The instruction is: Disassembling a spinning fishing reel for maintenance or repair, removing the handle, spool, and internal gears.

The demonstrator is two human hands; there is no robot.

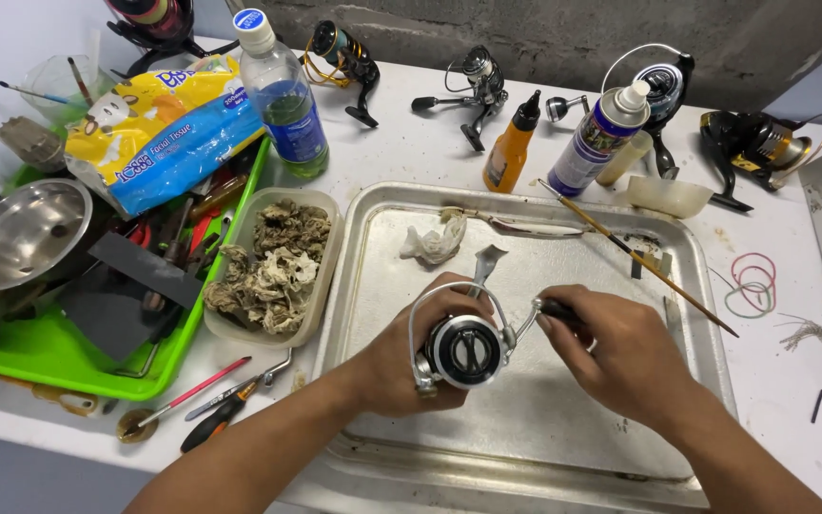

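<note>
- The white surface carries everything; a big steel tray lies in the middle of it, right under my hands
- To the left sit a green tray crowded with tools and a steel bowl, a plastic tub of dirty rags, a water bottle and a yellow-and-blue tissue pack
- Along the back stand several other reels, an orange squeeze bottle and a spray can; a thin brush lies slanted over the tray's far corner
- The spinning reel I am working on sits just above the tray floor, between my two hands
- My left hand cups the reel body from below and behind, fingers wrapped closed round it
- My right hand pinches the handle knob, fingers narrow on it
- I judge the reel stiff, metal, fairly hefty for its size, maybe slick with oil; the wire bail looks like the delicate part, so the body and foot are the places to hold
</note>
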